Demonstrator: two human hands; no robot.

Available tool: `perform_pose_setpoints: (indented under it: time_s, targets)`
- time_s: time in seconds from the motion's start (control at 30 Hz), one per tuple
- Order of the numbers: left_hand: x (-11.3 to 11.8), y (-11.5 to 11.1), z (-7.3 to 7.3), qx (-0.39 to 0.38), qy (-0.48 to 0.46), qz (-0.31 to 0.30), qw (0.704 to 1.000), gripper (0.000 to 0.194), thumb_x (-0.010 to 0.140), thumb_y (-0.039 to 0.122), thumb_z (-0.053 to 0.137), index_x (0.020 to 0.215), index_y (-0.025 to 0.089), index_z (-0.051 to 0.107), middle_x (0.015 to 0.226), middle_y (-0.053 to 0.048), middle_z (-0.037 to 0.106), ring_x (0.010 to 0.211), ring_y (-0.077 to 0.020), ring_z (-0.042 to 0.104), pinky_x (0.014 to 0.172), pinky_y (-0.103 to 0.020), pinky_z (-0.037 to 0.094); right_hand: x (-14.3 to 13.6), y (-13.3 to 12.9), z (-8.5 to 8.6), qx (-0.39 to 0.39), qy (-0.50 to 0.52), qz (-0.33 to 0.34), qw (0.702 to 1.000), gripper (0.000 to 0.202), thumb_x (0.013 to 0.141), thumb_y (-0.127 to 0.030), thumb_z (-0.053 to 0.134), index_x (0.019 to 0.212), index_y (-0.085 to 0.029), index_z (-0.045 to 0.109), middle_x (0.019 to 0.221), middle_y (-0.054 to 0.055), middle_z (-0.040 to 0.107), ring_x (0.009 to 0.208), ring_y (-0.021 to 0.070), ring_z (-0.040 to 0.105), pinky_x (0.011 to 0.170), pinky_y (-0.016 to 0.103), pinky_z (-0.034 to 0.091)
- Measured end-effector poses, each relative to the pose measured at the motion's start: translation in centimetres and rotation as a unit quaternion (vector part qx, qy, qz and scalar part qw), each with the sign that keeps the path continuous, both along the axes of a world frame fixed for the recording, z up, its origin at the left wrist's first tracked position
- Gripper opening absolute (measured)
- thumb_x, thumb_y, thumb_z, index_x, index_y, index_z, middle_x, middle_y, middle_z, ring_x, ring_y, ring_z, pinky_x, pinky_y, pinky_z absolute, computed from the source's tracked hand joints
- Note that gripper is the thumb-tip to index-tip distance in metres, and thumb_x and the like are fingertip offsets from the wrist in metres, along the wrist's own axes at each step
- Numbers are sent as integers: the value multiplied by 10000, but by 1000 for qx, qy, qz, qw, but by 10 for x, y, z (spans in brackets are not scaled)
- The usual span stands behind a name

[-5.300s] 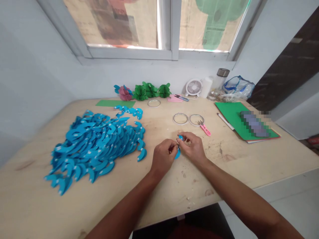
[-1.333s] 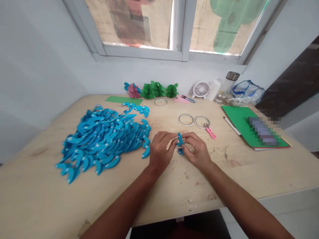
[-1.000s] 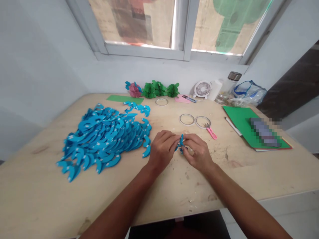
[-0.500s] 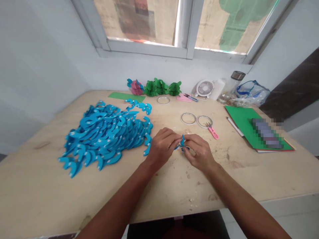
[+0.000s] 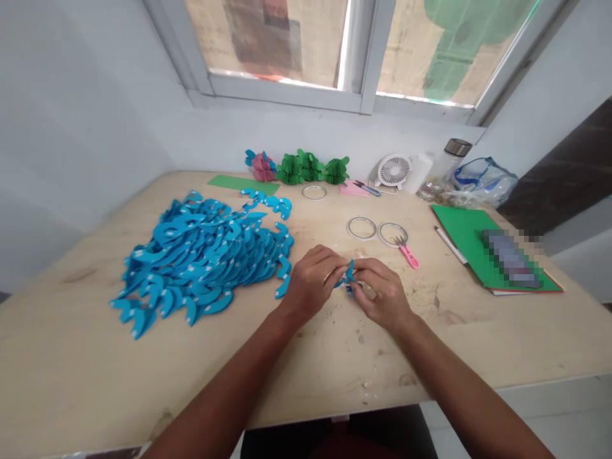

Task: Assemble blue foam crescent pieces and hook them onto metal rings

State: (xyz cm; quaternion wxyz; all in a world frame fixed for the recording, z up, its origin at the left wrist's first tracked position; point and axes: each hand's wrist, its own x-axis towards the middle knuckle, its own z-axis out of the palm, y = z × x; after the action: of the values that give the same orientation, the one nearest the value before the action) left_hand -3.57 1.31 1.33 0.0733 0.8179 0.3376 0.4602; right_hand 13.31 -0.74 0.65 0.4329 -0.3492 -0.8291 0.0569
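Observation:
Between my two hands is a small blue paper piece (image 5: 350, 270), pinched at the fingertips above the table. My left hand (image 5: 313, 277) is closed on its left side; the fingers cover much of it. My right hand (image 5: 382, 288) grips the other side between thumb and fingers, and a bit of blue shows under the thumb. Left of my hands spreads a large heap of blue paper cutouts (image 5: 205, 255), curved and dotted with small white patches. One cutout (image 5: 283, 277) at the heap's edge lies close beside my left hand.
Rolls of narrow tape (image 5: 362, 228) and pink-handled snips (image 5: 407, 252) lie beyond my hands. Green paper figures (image 5: 308, 167), a pink and blue one (image 5: 262, 167), a small fan (image 5: 394, 170) and a bottle (image 5: 447, 167) line the wall. Green sheets (image 5: 463, 236) with a pen (image 5: 450, 245) lie right.
Both hands keep their hold on the blue paper piece with barely any movement. The view has shifted very slightly.

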Motion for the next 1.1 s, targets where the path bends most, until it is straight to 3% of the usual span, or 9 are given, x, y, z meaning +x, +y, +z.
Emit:
perform_pose_setpoints:
  time_s: [0.33, 0.63, 0.8, 1.1]
  targets:
    - [-5, 3, -1, -37, -31, -33, 998, 108, 825, 198, 546, 786, 175, 644, 733, -39, 655, 725, -148, 575, 653, -271, 458, 2, 0, -1, 1, -13, 18, 1000, 150, 755, -79, 530, 831, -191, 593, 941, 90, 645, 873, 191, 616, 749, 343, 517]
    - [-4, 4, -3, -40, -24, -24, 999, 109, 814, 153, 528, 771, 171, 627, 714, -36, 635, 729, -151, 567, 666, -273, 457, 3, 1, -2, -5, -11, 20, 1000, 150, 753, -87, 532, 833, -195, 599, 954, 92, 643, 887, 195, 617, 767, 347, 519]
    - [-2, 2, -2, -71, -66, -18, 995, 109, 783, 137, 526, 757, 180, 623, 712, -29, 632, 715, -147, 578, 655, -266, 464, 1, 1, -2, -22, 5, 18, 1000, 152, 753, -97, 534, 843, -197, 604, 954, 90, 643, 880, 193, 617, 766, 340, 519]
    - [0, 6, -7, -180, -142, 59, 972, 102, 754, 168, 527, 684, 171, 601, 657, -2, 634, 636, -126, 576, 623, -246, 460, -2, -1, 4, -111, 78, 19, 991, 123, 759, -102, 524, 784, -191, 606, 905, 72, 648, 830, 175, 615, 745, 318, 504]
